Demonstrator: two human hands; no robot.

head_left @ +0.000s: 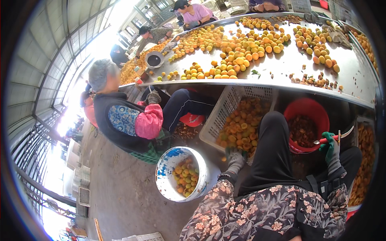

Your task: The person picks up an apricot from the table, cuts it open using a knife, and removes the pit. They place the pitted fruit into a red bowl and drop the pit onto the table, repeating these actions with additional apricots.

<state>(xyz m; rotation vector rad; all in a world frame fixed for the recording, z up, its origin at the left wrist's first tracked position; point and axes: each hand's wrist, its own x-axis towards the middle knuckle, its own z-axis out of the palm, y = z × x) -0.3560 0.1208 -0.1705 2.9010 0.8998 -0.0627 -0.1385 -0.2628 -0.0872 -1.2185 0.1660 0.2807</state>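
Observation:
My right hand (332,149), in a grey and green glove, is closed round the red handle of a knife (339,136) with a curved blade. It is beside a red bucket (325,116) that holds brown pits. At the front rim of a white plastic crate (208,135), my left hand (237,157) wears a similar glove. Halved orange apricots (241,124) fill that crate. The left fingertips point into it and are too dark to tell what they hold, if anything. Left of that hand, a white bucket (163,182) contains whole apricots (186,176).
Above my knees runs a metal table (281,72) with many whole apricots (237,56) and scattered pits (315,80). A seated person (124,108) works close on my left. More people are along the table's far side. Another crate of apricot halves (364,156) stands at my right.

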